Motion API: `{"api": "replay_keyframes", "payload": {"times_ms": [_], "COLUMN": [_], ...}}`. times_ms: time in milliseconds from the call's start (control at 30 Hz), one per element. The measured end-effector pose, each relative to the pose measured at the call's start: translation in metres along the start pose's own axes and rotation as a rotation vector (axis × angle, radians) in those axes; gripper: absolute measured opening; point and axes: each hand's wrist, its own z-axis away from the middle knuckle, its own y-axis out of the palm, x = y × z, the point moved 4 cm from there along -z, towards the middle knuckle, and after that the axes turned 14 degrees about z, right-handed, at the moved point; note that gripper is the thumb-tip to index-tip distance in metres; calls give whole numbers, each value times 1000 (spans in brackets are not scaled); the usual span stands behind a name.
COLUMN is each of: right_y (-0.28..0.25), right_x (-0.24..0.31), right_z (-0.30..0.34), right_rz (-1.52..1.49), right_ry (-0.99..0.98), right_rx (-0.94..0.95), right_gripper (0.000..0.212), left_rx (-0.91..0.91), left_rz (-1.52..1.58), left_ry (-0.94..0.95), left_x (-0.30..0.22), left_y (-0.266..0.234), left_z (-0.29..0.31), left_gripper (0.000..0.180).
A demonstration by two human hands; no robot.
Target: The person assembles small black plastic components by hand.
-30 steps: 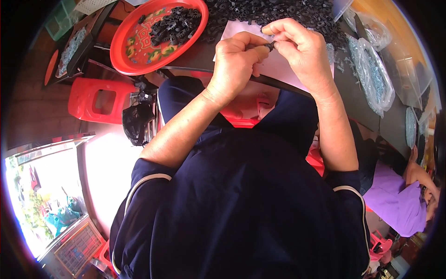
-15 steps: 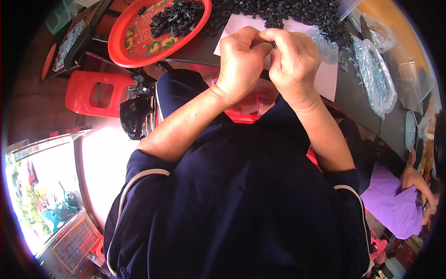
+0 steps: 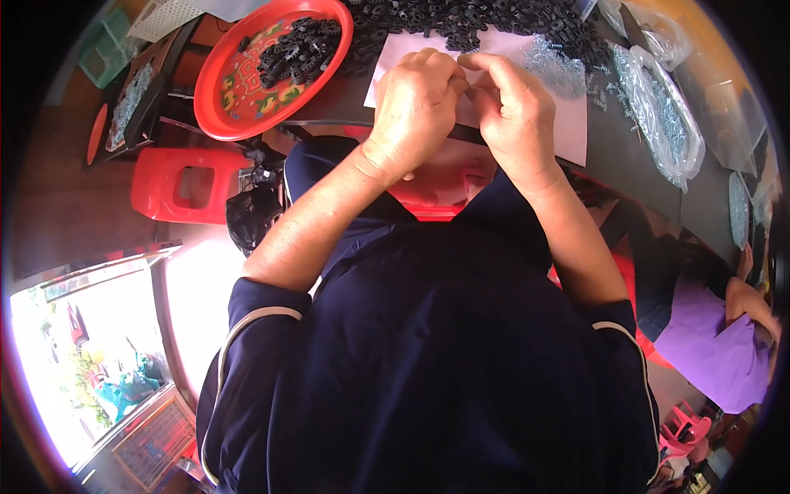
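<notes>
My left hand [image 3: 417,109] and my right hand [image 3: 517,114] are close together over a white sheet [image 3: 568,132] at the table's near edge. Both are closed, fingertips almost meeting. Between them a small dark bit shows, mostly hidden by the fingers, so its kind is unclear. Beyond the hands lies a heap of small black plastic parts [image 3: 485,15]. A pile of tiny pale-blue shiny pieces [image 3: 553,70] rests on the sheet, right of my right hand. To the left, a round red tray [image 3: 207,103] with a patterned bottom holds more black parts [image 3: 300,53].
An opened clear bag [image 3: 665,123] of pale-blue pieces lies on the dark table [image 3: 613,152] at right. A red stool [image 3: 156,185] stands at left. Someone in a purple top [image 3: 712,346] sits at the right. A green basket [image 3: 103,53] is far left.
My left hand has turned, its back now more toward me, and the fingertips have shifted slightly. The whole view has shifted a little, with the tray and table appearing somewhat farther left.
</notes>
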Motion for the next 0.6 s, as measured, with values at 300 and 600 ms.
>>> {"api": "replay_keyframes", "payload": {"times_ms": [300, 600], "right_y": [-13, -15], "right_x": [-36, -36], "right_z": [18, 20], "right_rz": [-869, -938], "right_ry": [662, 680], "right_rx": [-49, -102], "right_gripper": [26, 23], "left_rx": [329, 312], "left_rz": [-317, -261], "left_ry": [407, 331], "left_x": [-1, -1], "left_y": [23, 24], "left_z": [-20, -13], "left_gripper": [15, 9]}}
